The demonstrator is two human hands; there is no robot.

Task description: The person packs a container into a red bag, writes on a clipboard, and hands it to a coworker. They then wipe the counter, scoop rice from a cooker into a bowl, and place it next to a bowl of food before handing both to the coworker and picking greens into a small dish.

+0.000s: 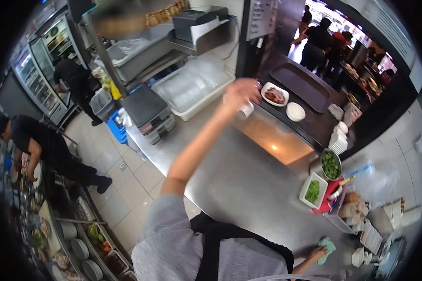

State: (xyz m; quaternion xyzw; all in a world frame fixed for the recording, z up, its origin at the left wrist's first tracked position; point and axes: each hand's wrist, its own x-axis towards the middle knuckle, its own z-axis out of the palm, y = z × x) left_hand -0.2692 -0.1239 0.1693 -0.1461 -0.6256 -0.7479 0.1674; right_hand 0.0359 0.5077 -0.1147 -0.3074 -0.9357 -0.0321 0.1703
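**Far across the steel table: left hand on a small white cup**

At the far end of the table (pixel 248 178), the left hand (pixel 241 93) comes down on a white cup (pixel 246 110) from above. Its fingers are curled over the cup's top and seem to grip it, though blur hides the exact hold. The cup appears to stand upright, directly beneath the hand, at the near-left edge of the dark raised ledge. Just to its right on that ledge are a plate of red food (pixel 274 95) and a white bowl (pixel 295 111), with a dark tray (pixel 305 84) beyond them.

The left arm is stretched almost straight from the shoulder, running far and slightly right, with the wrist bent down over the cup.

The right hand (pixel 318 254) is near the body at the right, well apart from the cup. It rests on a teal cloth (pixel 327 244) lying on the table; I cannot tell whether it is gripping the cloth or only pressing on it. A bowl of greens (pixel 331 165) and a white dish of greens (pixel 313 191) sit between the two hands, along the right side.
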